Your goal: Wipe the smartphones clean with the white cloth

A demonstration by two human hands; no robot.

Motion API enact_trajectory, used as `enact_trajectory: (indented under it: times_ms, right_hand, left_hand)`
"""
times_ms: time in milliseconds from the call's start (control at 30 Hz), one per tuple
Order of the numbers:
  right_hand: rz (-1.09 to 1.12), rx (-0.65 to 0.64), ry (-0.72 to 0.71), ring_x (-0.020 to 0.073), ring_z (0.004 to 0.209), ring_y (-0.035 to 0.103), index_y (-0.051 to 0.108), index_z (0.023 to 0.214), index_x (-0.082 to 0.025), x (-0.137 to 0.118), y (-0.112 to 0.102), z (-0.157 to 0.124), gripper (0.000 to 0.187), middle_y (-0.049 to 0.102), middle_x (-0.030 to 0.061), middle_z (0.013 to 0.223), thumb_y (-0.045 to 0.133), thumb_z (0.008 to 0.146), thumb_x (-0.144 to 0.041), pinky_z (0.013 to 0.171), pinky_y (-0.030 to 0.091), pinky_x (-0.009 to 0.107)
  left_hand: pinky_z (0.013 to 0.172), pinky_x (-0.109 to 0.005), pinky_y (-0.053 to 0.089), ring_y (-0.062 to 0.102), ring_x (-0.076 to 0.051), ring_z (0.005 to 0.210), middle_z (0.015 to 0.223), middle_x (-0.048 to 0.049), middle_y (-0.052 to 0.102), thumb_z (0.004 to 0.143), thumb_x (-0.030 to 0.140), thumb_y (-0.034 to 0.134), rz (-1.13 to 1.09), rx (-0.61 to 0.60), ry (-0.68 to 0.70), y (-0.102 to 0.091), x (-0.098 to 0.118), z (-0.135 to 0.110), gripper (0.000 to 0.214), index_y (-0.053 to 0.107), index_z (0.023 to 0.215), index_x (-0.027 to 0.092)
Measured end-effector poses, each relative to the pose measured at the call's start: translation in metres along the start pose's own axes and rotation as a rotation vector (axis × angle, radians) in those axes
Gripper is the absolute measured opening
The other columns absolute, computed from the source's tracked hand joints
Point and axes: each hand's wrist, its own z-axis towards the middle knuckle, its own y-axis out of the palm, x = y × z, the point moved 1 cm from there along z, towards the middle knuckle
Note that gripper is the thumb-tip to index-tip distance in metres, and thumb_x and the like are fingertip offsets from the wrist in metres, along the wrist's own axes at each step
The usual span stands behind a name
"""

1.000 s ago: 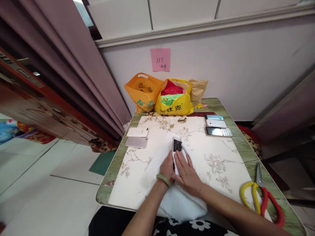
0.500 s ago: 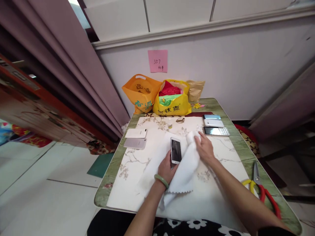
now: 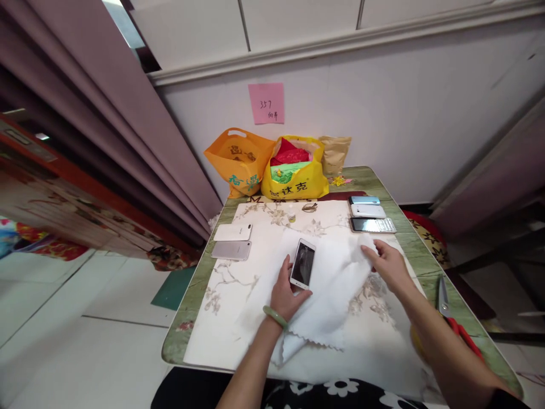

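A white smartphone (image 3: pixel 304 263) with a dark screen is gripped along its lower end by my left hand (image 3: pixel 288 291), which has a green bangle at the wrist. White cloth (image 3: pixel 326 278) with a zigzag edge spreads beneath and beside the phone. At the cloth's upper right corner, my right hand (image 3: pixel 386 262) pinches the fabric between thumb and fingers, pulling it out to the side. The fingers under the phone are partly hidden.
Two phones (image 3: pixel 232 241) lie at the left, and several more (image 3: pixel 368 213) at the right. Scissors (image 3: pixel 443 298) rest by the right edge, partly behind my forearm. Orange (image 3: pixel 242 165) and yellow (image 3: pixel 293 179) bags stand at the back, near a small bottle (image 3: pixel 292 215) and rubber bands (image 3: pixel 310 208).
My right hand has moved right with the cloth corner, spreading the cloth away from the phone. My left hand still holds the phone, now tilted slightly more to the right.
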Motion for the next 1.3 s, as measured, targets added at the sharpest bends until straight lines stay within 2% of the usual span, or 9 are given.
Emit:
enact_trajectory:
  times_ms: [200,367,500,667,767,833,967,1133,1300]
  right_hand:
    - [0.103,-0.328,-0.297,0.0163,0.07,0.06,0.065,0.109,-0.021,-0.069,0.082,-0.037,0.032,0.068,0.0043,0.096,0.054,0.084,-0.038,0.066,0.051,0.029]
    - [-0.149,-0.396,-0.522,0.0178,0.09,0.063,0.054,0.132,-0.025,-0.066,0.118,-0.063,0.042,0.06,0.007,0.117,0.038,0.093,-0.026,0.078,0.051,0.029]
    - [-0.528,-0.405,-0.424,0.019,0.077,0.064,0.056,0.129,-0.028,-0.057,0.101,-0.051,0.042,0.063,0.0076,0.107,0.035,0.094,-0.022,0.064,0.049,0.029]
    - [-0.747,-0.284,-0.186,0.0198,0.067,0.064,0.071,0.096,-0.022,-0.039,0.038,-0.019,0.03,0.065,0.0104,0.092,0.041,0.091,-0.024,0.059,0.045,0.031]
    - [-0.66,-0.051,-0.198,0.0271,0.083,0.064,0.068,0.109,-0.02,-0.037,0.003,0.002,0.032,0.065,0.0144,0.106,0.054,0.085,-0.036,0.068,0.048,0.038]
    - [-0.378,0.047,-0.265,0.0266,0.09,0.064,0.062,0.119,-0.02,-0.047,-0.001,0.017,0.043,0.063,0.0142,0.114,0.055,0.085,-0.046,0.072,0.05,0.038]
    - [0.141,-0.035,-0.325,0.0202,0.089,0.064,0.061,0.119,-0.019,-0.079,0.05,0.047,0.045,0.066,0.0108,0.111,0.051,0.088,-0.05,0.075,0.052,0.033]
    - [0.026,-0.134,-0.302,0.0245,0.102,0.06,0.057,0.123,-0.014,-0.103,0.149,0.076,0.057,0.063,0.0141,0.117,0.061,0.078,-0.049,0.09,0.046,0.039]
    - [0.081,-0.195,-0.186,0.0282,0.109,0.054,0.06,0.117,-0.013,-0.117,0.184,0.093,0.057,0.062,0.0155,0.116,0.066,0.073,-0.048,0.094,0.041,0.04]
  left_hand:
    - [0.077,-0.033,0.056,0.05,-0.026,0.119,0.14,-0.013,0.04,0.069,0.03,0.073,0.118,0.018,0.1,0.005,-0.004,0.0,0.096,0.019,0.148,0.025]
    - [0.08,-0.035,0.054,0.057,-0.024,0.109,0.131,-0.013,0.049,0.076,0.032,0.066,0.227,0.067,0.083,0.008,-0.007,0.0,0.083,0.023,0.147,0.022]
    - [0.081,-0.037,0.053,0.059,-0.025,0.103,0.129,-0.0108,0.051,0.07,0.039,0.073,0.274,0.097,0.049,0.008,-0.005,0.0,0.09,0.027,0.146,0.025]
    - [0.076,-0.035,0.053,0.061,-0.016,0.078,0.125,-0.0109,0.052,0.074,0.035,0.07,0.221,0.127,0.035,0.006,-0.004,-0.002,0.083,0.029,0.145,0.023]
    - [0.072,-0.033,0.053,0.054,-0.01,0.061,0.118,-0.0092,0.054,0.077,0.03,0.067,0.161,0.153,0.027,0.005,-0.006,-0.002,0.077,0.031,0.143,0.022]
    - [0.071,-0.033,0.053,0.051,-0.008,0.058,0.118,-0.009,0.054,0.076,0.029,0.067,0.143,0.151,0.023,0.004,-0.008,0.0,0.076,0.031,0.142,0.022]
    - [0.068,-0.032,0.053,0.051,-0.008,0.058,0.123,-0.009,0.051,0.072,0.026,0.069,0.123,0.131,-0.003,0.004,-0.011,0.001,0.077,0.032,0.141,0.023]
    - [0.068,-0.032,0.052,0.05,-0.008,0.058,0.121,-0.0074,0.051,0.066,0.023,0.073,0.123,0.115,-0.032,0.004,-0.011,0.001,0.083,0.033,0.139,0.022]
    - [0.07,-0.034,0.053,0.05,-0.009,0.058,0.124,-0.0087,0.05,0.066,0.025,0.073,0.105,0.119,-0.051,0.004,-0.014,0.001,0.082,0.034,0.139,0.022]
